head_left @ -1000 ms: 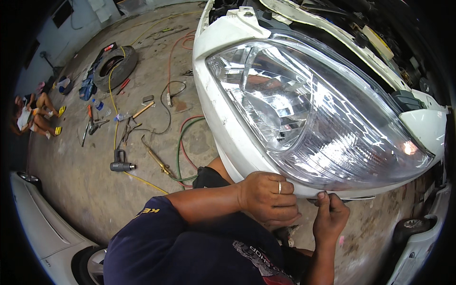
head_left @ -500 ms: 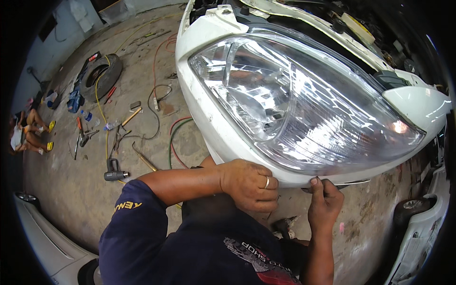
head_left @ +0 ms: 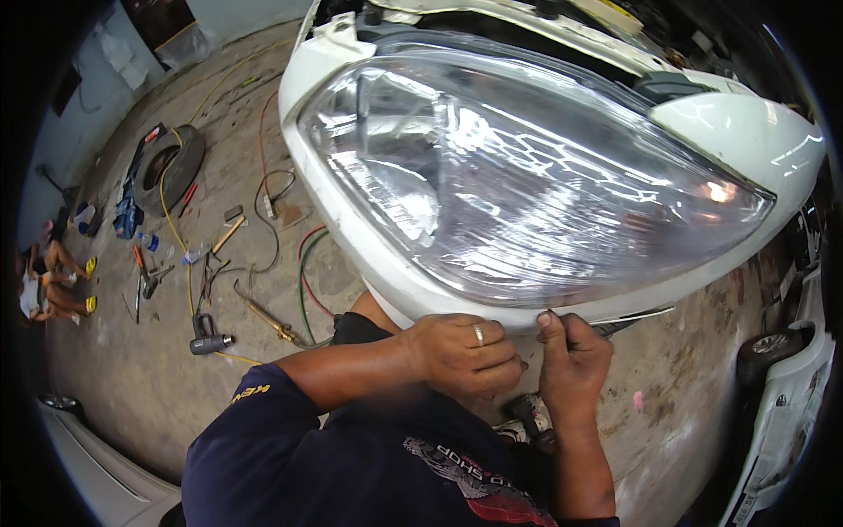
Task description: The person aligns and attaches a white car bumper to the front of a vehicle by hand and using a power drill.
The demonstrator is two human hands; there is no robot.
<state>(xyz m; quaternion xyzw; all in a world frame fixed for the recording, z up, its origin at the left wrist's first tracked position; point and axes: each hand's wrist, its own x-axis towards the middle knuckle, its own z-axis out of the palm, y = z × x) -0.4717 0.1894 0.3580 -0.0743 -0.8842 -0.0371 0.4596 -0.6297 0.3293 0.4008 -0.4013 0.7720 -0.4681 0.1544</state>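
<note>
You're working the lower edge of the headlight (head_left: 527, 176), held up close before you. Your left hand (head_left: 465, 351) curls against its white rim, fingers closed; your right hand (head_left: 571, 351) pinches the edge. Next, I'd judge: steady grip, careful pull.

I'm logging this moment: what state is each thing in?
Headlight: clear lens, seated in white bumper.
Left hand: closed, knuckles against the bumper's lower edge.
Right hand: pinching that edge.
Tyre: lying flat on the floor.
Tools: scattered.
</note>
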